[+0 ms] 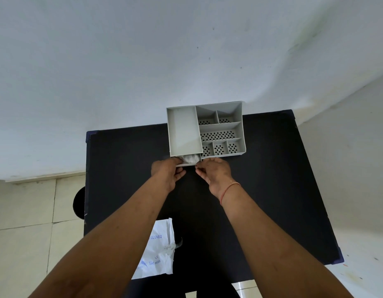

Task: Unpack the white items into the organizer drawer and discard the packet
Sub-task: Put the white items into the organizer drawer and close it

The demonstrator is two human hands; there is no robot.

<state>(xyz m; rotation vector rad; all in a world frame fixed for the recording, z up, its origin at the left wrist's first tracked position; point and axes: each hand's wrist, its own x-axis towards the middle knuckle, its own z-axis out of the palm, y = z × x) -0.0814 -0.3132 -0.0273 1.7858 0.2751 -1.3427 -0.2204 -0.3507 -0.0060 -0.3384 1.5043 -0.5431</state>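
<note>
- Organizer (220, 125): grey plastic, standing at the far edge of the black table (261, 190), against the white wall (143, 61). I see a long plain section on the left and smaller sections with perforated floors on the right. Its long axis runs left to right across my view.
- Drawer (187, 164): at the organizer's near left corner, pulled out a little toward me; it slides along the near-far line, and its front panel runs left to right.
- White items (190, 158): a crumpled white bundle lying in the open drawer, just behind the front panel. I cannot tell how many pieces.
- Left hand (168, 173): at the left end of the drawer front, fingers curled onto the panel.
- Right hand (216, 174): at the right end of the drawer front, thumb and fingertips pinching the panel's corner. An orange thread sits on the wrist.
- Packet (157, 252): white plastic, printed "GLOVES" in blue, lying flat and crumpled near the table's near edge, between my forearms, well apart from the organizer. Its long axis runs roughly near to far.
</note>
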